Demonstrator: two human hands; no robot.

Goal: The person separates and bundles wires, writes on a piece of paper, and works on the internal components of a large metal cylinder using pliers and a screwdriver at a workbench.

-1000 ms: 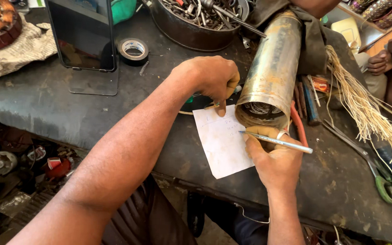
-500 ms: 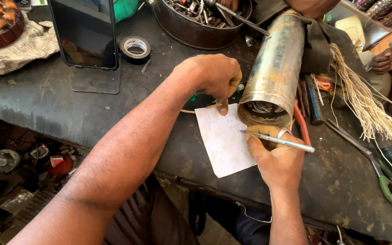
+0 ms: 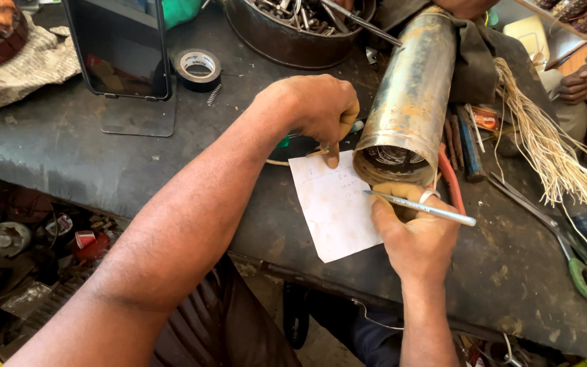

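Writing on a small white paper [image 3: 338,211] is the job here, and the paper lies flat on the dark worktop [image 3: 90,163], right in front of the person. The right hand [image 3: 416,234] grips a silver pen [image 3: 419,206], with the tip resting on the paper's right edge, at about 3 o'clock on the sheet. The left hand [image 3: 314,112] is curled up, and one finger presses down on the top of the paper at 12 o'clock. Something small with a green bit peeks out under that hand, but I cannot tell what it is.

To do this well, I think the finger should keep the paper pinned so it does not slide. The pen should move in small strokes, because the big metal tube [image 3: 412,95] lies touching the top right corner and leaves little room.

Lots of stuff sits on the worktop. At 12 o'clock there is a round pan of metal bits [image 3: 293,37]. At 10 o'clock stand a dark phone [image 3: 120,47] and a roll of black tape [image 3: 197,68]. At 3 o'clock lie pale straw-like strands [image 3: 552,156] and green-handled scissors [image 3: 582,275]. Another person's hand [image 3: 579,85] rests at 2 o'clock. Below the worktop, at 8 o'clock, lie old machine parts [image 3: 8,238].
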